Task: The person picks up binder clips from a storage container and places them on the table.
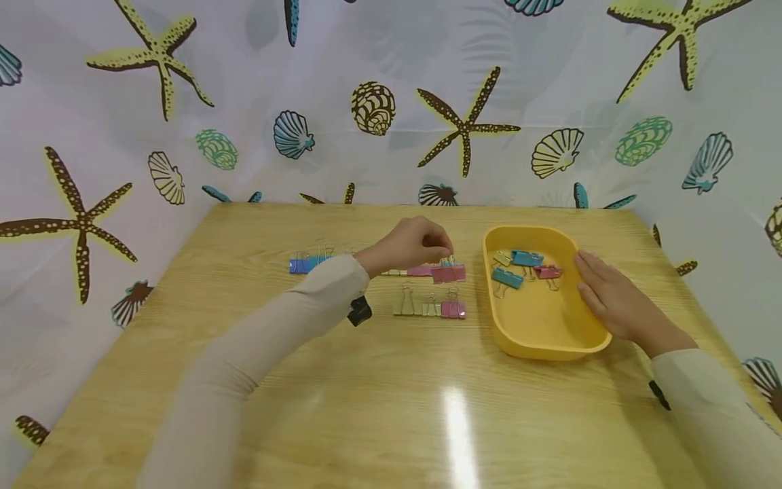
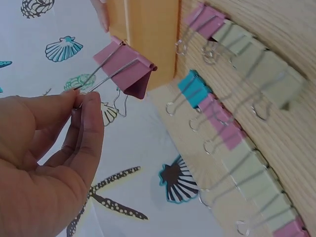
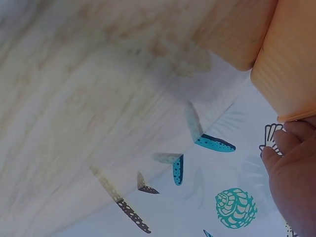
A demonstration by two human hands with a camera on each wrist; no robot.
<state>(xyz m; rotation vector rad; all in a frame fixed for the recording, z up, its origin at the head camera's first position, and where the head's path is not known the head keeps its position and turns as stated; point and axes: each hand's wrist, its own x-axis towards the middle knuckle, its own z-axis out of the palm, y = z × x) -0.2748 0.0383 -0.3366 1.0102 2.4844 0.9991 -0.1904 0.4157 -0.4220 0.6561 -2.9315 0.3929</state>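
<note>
The pink clip [image 2: 123, 66] is in the left hand [image 2: 54, 163], which pinches its wire handles between the thumb and the fingertips. The body of this clip lies beyond the fingertips, away from the palm; in the head view it hangs just below them. The left-wrist view shows it in the air, apart from the other clips.

Behind the clip, as the head view shows it, is a farther row of clips [image 1: 419, 270], with pale yellow, pink and teal ones, and blue clips [image 1: 299, 266] at its left end. Nearer to the person is a shorter row [image 1: 431, 310], pale yellow with a pink one at its right end.

To the right of both rows is a yellow tray [image 1: 552, 353], in which two blue clips, one pink clip and one pale yellow clip lie loosely. The right hand [image 1: 623, 309] has its fingers almost straight and rests them against the right side of the tray; it grips nothing. All stands on a wooden table [image 1: 366, 421], before a white cloth [image 1: 391, 41] printed with starfish and shells.
</note>
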